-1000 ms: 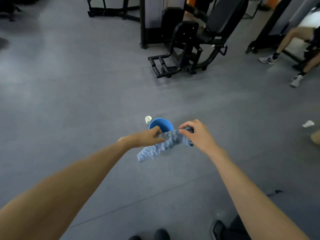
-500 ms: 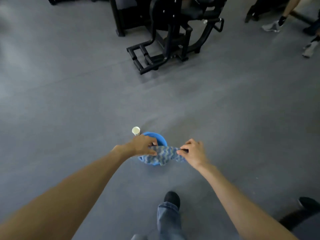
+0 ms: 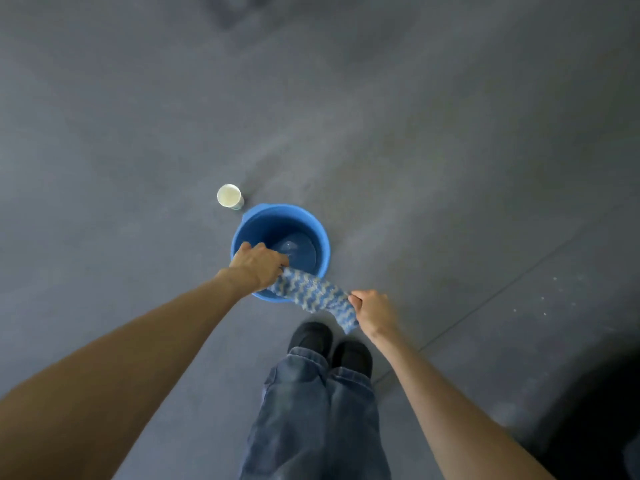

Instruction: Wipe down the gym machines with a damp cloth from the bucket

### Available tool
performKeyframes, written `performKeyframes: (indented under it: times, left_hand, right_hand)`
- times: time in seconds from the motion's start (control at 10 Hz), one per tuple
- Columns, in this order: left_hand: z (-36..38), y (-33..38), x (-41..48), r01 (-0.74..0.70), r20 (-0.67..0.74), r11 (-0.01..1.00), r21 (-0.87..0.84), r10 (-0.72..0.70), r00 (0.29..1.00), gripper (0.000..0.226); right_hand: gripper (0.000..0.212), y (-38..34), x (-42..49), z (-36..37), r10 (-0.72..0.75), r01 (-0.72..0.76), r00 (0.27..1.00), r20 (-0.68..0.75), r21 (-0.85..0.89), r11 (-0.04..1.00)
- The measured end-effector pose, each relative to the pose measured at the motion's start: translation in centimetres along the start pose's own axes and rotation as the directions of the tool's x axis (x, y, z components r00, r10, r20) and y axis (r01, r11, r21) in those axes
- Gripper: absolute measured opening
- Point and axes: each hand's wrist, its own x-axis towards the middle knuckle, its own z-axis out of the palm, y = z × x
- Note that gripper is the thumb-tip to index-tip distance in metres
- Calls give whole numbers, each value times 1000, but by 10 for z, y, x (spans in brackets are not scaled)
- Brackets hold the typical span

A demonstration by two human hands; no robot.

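Note:
A blue bucket with a little water at its bottom stands on the grey floor right in front of my feet. A blue-and-white patterned cloth is stretched between my hands over the bucket's near rim. My left hand grips one end above the bucket's left side. My right hand grips the other end, just outside the rim to the right. No gym machine is in view.
A small white paper cup stands upright on the floor just beyond the bucket's far left rim. My dark shoes and jeans are directly below the bucket. A dark shape fills the lower right corner.
I have walked up to the bucket and my view tilted down, so the machines and the other person left the view. Both hands carried the cloth over the bucket's rim.

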Motion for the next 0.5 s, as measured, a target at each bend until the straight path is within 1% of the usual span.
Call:
performKeyframes:
  times: [0.1,0.2,0.3,0.4,0.5]
  left_hand:
    - [37,-2,45,-30,34,997,74,28,999,32]
    - [66,-1,80,-30,68,999,39,27,997,32]
    - [90,2,106,-8,2,998,57,8,1000,33]
    - [109,9,120,10,-22,1000,-5,-10,1000,31]
    - [118,11,130,27,-13,994,-106,-29,999,37]
  right_hand:
    - [31,10,36,42,55,-53,998,36,-32,998]
    - [31,21,65,75,132,-133,988,86,5,991]
    - [32,32,87,101,200,-207,976,82,79,975]
    - [33,36,98,119,213,-220,975,70,115,969]
    - [42,36,106,130,154,-161,984,93,74,984]
